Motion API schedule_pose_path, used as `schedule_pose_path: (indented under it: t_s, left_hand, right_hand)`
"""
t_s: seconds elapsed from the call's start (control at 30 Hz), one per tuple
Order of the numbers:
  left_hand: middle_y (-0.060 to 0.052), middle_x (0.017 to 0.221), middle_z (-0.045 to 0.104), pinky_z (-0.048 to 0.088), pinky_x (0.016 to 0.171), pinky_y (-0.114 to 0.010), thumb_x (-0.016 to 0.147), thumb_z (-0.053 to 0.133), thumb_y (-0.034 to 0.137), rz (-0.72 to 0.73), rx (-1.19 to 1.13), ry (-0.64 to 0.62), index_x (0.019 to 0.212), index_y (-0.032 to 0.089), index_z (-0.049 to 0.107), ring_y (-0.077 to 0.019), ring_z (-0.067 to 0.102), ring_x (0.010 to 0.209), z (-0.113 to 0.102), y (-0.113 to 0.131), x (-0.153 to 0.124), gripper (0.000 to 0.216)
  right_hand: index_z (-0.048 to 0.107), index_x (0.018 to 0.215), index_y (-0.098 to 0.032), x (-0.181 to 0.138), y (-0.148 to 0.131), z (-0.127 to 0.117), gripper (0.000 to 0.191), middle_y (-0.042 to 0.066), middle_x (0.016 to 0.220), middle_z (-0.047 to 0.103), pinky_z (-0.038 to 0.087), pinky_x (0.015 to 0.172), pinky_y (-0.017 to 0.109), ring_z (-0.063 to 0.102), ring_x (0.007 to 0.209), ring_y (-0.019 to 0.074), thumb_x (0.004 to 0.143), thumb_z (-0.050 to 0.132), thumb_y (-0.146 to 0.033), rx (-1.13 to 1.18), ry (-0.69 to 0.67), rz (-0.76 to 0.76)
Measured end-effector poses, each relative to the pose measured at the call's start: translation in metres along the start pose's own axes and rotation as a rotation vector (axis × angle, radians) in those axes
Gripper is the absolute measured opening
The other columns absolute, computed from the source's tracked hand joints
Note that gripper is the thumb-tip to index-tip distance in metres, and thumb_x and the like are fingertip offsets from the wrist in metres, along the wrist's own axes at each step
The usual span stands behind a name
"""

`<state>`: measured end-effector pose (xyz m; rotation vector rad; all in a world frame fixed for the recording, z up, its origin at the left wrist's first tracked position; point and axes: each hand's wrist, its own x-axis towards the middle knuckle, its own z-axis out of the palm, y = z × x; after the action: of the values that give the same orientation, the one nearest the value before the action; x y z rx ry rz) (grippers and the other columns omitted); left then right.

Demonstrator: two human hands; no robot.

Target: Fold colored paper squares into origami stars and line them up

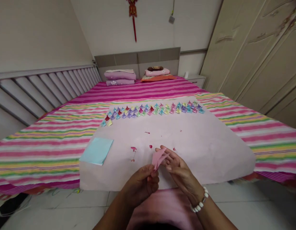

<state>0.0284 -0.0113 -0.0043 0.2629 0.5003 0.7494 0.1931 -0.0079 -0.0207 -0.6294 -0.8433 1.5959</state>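
Note:
A partly folded piece of pink origami paper (158,157) is held up over the front of the pale sheet (198,153). My left hand (142,183) pinches its lower end between thumb and fingers. On the other side, my right hand (180,172), with a white bead bracelet at the wrist, has its fingers stretched out against the paper's right flaps. The thumb stands apart from those fingers. Rows of small folded paper pieces (141,110) in many colours line the far side of the sheet. A stack of light blue paper squares (97,150) lies at the left.
The sheet lies on a bed with a striped cover (47,140). Small red printed marks (133,149) dot the sheet. Folded bedding (120,76) sits by the headboard (157,57). A white railing (66,80) runs along the left, and a wardrobe (255,51) stands at right.

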Motion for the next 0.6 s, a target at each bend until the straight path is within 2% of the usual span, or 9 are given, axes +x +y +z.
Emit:
schedule_pose_path:
  t_s: [0.07,0.1,0.2,0.27,0.37,0.43,0.53,0.6]
  left_hand:
    - [0.006,0.057,0.046,0.035,0.047,-0.009,0.070,0.075,0.016,-0.133,-0.104,-0.086,0.080,0.006,0.064,0.0013,0.043,0.046,-0.003,-0.005,-0.001,0.018]
    - [0.006,0.057,0.045,0.035,0.047,-0.008,0.071,0.074,0.014,-0.175,-0.148,-0.111,0.081,0.005,0.064,0.0016,0.043,0.046,-0.005,-0.007,-0.001,0.017]
    - [0.006,0.057,0.044,0.034,0.047,-0.008,0.073,0.070,0.011,-0.244,-0.223,-0.142,0.082,0.005,0.063,0.0015,0.044,0.046,-0.007,-0.014,-0.001,0.012]
    - [0.006,0.057,0.044,0.033,0.048,-0.008,0.073,0.069,0.011,-0.255,-0.208,-0.127,0.083,0.006,0.063,0.0014,0.044,0.046,-0.007,-0.016,-0.002,0.012]
    - [0.004,0.061,0.049,0.034,0.049,-0.012,0.074,0.068,0.022,-0.264,-0.015,-0.065,0.084,0.008,0.064,-0.0015,0.046,0.048,-0.003,-0.015,-0.001,0.017]
    - [-0.001,0.069,0.058,0.037,0.053,-0.017,0.079,0.062,0.034,-0.184,0.233,0.028,0.087,0.011,0.066,-0.0067,0.053,0.056,-0.001,-0.011,0.002,0.025]
    - [-0.007,0.088,0.067,0.044,0.074,-0.027,0.084,0.049,0.052,0.139,0.534,0.197,0.093,0.016,0.068,-0.0164,0.060,0.081,-0.002,-0.002,0.007,0.041]
    - [-0.011,0.095,0.069,0.042,0.088,-0.035,0.082,0.043,0.060,0.330,0.631,0.239,0.095,0.016,0.068,-0.0214,0.060,0.092,-0.003,0.005,0.007,0.053]
  right_hand:
    - [0.060,0.119,-0.026,0.000,0.001,0.002,0.064,0.008,0.119,0.063,0.043,0.089,0.034,0.059,0.102,0.0216,0.058,0.077,-0.015,0.011,-0.057,0.050]
    - [0.061,0.117,-0.025,0.000,0.001,0.004,0.062,0.007,0.114,0.065,0.045,0.084,0.033,0.062,0.092,0.0197,0.057,0.078,-0.015,0.018,-0.078,0.073]
    - [0.067,0.099,-0.022,0.000,0.001,0.008,0.041,0.002,0.086,0.070,0.048,0.067,0.029,0.061,0.064,0.0135,0.060,0.078,-0.019,0.036,-0.096,0.097]
    - [0.068,0.079,-0.019,0.000,0.001,0.009,0.022,0.000,0.068,0.066,0.046,0.059,0.026,0.058,0.056,0.0119,0.060,0.079,-0.022,0.034,-0.088,0.089]
    - [0.063,0.067,-0.018,0.000,0.000,0.008,0.019,-0.003,0.054,0.059,0.042,0.048,0.023,0.051,0.045,0.0101,0.061,0.079,-0.025,0.030,-0.068,0.133]
    - [0.063,0.070,-0.018,0.001,-0.002,0.006,0.020,-0.005,0.049,0.056,0.040,0.044,0.023,0.047,0.040,0.0094,0.061,0.079,-0.026,0.039,-0.040,0.157]
    - [0.065,0.068,-0.017,0.002,-0.005,0.004,0.022,-0.003,0.054,0.061,0.045,0.053,0.024,0.054,0.050,0.0115,0.056,0.082,-0.022,0.015,0.056,0.127]
    - [0.066,0.065,-0.016,0.002,-0.007,0.005,0.022,-0.001,0.059,0.065,0.046,0.060,0.025,0.058,0.058,0.0129,0.052,0.084,-0.020,-0.019,0.115,0.118]
